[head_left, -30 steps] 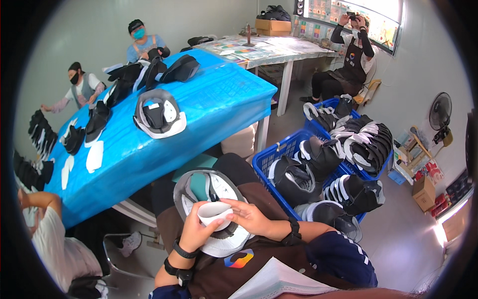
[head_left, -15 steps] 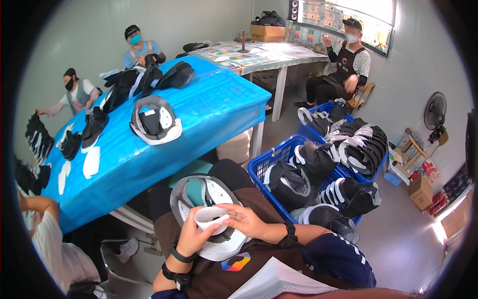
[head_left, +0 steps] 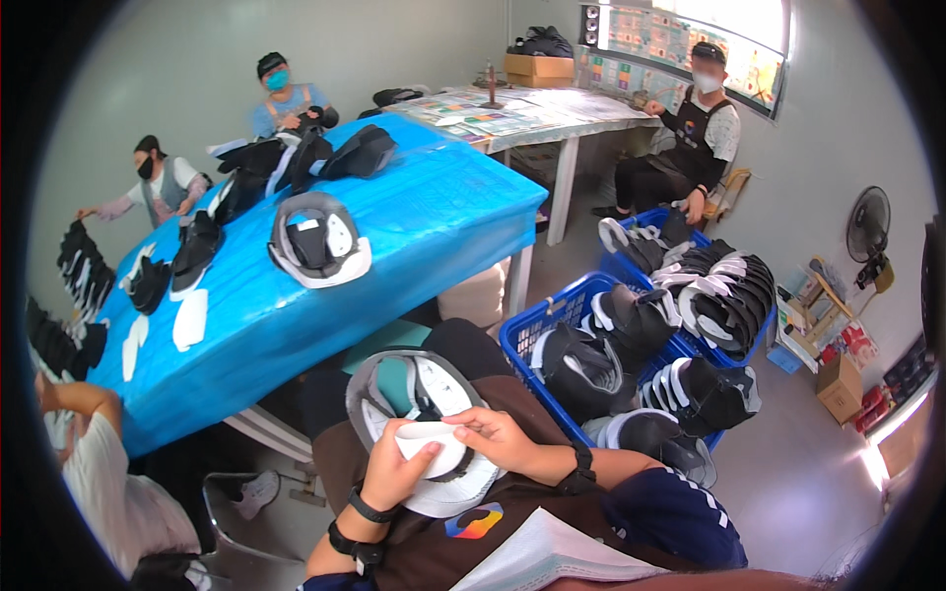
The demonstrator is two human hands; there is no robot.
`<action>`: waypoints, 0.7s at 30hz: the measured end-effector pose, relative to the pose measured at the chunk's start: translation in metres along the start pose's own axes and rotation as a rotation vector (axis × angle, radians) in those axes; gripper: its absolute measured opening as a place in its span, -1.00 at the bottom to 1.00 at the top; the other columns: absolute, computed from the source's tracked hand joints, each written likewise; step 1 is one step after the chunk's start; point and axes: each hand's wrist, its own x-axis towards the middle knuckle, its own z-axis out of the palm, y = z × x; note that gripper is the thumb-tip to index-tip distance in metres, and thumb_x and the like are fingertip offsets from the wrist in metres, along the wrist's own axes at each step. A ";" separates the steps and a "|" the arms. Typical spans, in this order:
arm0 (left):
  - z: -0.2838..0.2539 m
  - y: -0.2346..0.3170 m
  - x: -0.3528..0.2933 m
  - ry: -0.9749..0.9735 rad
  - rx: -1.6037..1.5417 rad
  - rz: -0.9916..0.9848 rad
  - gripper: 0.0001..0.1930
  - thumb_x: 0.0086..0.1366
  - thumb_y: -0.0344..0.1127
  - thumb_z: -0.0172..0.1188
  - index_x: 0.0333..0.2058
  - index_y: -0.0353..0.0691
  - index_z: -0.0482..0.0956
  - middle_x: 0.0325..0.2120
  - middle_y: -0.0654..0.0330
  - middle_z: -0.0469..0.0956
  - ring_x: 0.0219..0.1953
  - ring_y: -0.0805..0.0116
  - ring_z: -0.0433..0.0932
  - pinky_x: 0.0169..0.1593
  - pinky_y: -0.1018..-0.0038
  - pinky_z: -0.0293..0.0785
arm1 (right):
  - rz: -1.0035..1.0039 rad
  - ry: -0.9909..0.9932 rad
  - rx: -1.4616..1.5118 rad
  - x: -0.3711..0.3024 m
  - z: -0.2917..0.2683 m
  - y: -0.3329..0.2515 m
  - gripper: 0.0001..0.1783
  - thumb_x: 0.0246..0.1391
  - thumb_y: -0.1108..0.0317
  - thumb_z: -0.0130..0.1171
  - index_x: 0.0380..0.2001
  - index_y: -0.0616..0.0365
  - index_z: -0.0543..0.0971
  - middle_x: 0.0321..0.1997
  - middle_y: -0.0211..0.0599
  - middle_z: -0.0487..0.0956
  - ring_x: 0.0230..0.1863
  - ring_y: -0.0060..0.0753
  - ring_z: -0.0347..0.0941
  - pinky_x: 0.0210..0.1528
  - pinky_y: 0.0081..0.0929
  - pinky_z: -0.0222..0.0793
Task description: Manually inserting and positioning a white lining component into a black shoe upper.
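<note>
A curved white heel counter (head_left: 431, 443) is held between my two hands above my lap. My left hand (head_left: 392, 471) grips its left end, the thumb pressing on the near face. On the other end, my right hand (head_left: 501, 439) pinches the upper right edge with thumb and fingers. Beneath them rests a grey and white shoe upper (head_left: 369, 379), its opening facing up; the heel counter and my hands cover part of it. Flat white pieces (head_left: 190, 320) shaped like heel counters lie at the left of the blue-covered table (head_left: 325, 330).
Blue baskets (head_left: 522, 340) at my right hold several black shoe uppers (head_left: 583, 369). Another grey-white upper (head_left: 320, 236) stands on the blue table. Co-workers sit beyond it, one by the window (head_left: 700, 128), and another person's arm (head_left: 84, 402) is close at left.
The heel counter has tipped so its outer face shows more, and my right fingers have shifted along its edge. By the window, the seated co-worker's hand has dropped to the far basket. The view shifted slightly.
</note>
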 end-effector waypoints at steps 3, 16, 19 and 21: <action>-0.001 0.000 0.001 0.018 0.018 0.015 -0.65 0.06 -0.26 0.25 -0.29 -0.34 0.34 -0.45 0.12 0.49 -0.40 0.44 0.48 -0.34 0.52 0.40 | 0.011 -0.027 -0.040 0.005 -0.001 -0.010 -0.69 0.11 0.42 -0.01 -0.09 0.33 0.40 -0.14 -0.21 0.48 -0.13 -0.53 0.42 -0.10 -0.59 0.33; 0.000 0.007 -0.001 -0.041 0.183 0.052 -0.57 0.07 -0.12 0.24 -0.28 -0.34 0.32 -0.42 0.00 0.51 -0.33 0.24 0.54 -0.29 0.46 0.41 | -0.065 -0.075 -0.154 0.005 0.000 -0.005 -0.68 0.10 0.37 0.00 -0.07 0.25 0.41 -0.10 -0.24 0.41 -0.07 -0.47 0.34 -0.08 -0.56 0.28; 0.000 0.008 -0.003 -0.044 0.166 0.017 -0.57 0.07 -0.11 0.23 -0.28 -0.34 0.32 -0.43 -0.01 0.51 -0.34 0.24 0.54 -0.29 0.46 0.41 | -0.049 -0.091 -0.109 0.005 0.002 -0.007 -0.67 0.12 0.37 -0.02 -0.06 0.28 0.39 -0.07 -0.24 0.39 -0.06 -0.49 0.33 -0.06 -0.57 0.27; 0.000 0.011 -0.004 -0.041 0.168 0.024 -0.57 0.07 -0.11 0.23 -0.28 -0.34 0.32 -0.43 -0.01 0.51 -0.34 0.24 0.54 -0.29 0.46 0.41 | -0.046 -0.094 -0.065 0.004 0.003 -0.003 -0.66 0.13 0.37 -0.03 -0.05 0.29 0.38 -0.05 -0.23 0.36 -0.05 -0.51 0.33 -0.04 -0.58 0.27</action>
